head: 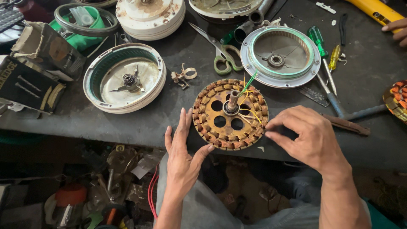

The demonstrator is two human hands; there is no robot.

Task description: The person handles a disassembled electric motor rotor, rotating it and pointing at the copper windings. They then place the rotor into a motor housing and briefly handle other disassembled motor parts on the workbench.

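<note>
Nearest, a grey-clad lap at the bench edge, with clutter on the floor below and left of the left hand [183, 150]. Left hand released, fingers straight and together, pointing away, thumb tip touching the near rim of the copper-wound stator disc [230, 113]; nothing gripped. Right hand [304, 136] curled, fingertips pinched at the disc's right rim, apparently on a thin yellow lead [252, 113] or the edge of the winding; which of the two, hard to tell. Not a full clench.

Stator lying flat on the dark bench [106, 123], between the two hands and just beyond them, forward and right of the left hand, left of the right hand. Both hands touching or nearly touching it; right hand the more engaged, left merely steadying. Disc round, so no long axis in the plane; axis set instead by the central shaft [232, 101], standing up from the bench, seen nearly end on. Yellow and green leads fanning from the shaft toward the far right.

Farther out, beyond the left hand, a white fan housing [124, 78] open side up. Beyond the right hand, a second round cover with bearing [280, 56], scissors [220, 51] between, screwdrivers [321, 50] to the right. At the far right edge, another person's fingers [396, 29] near a yellow object.
</note>
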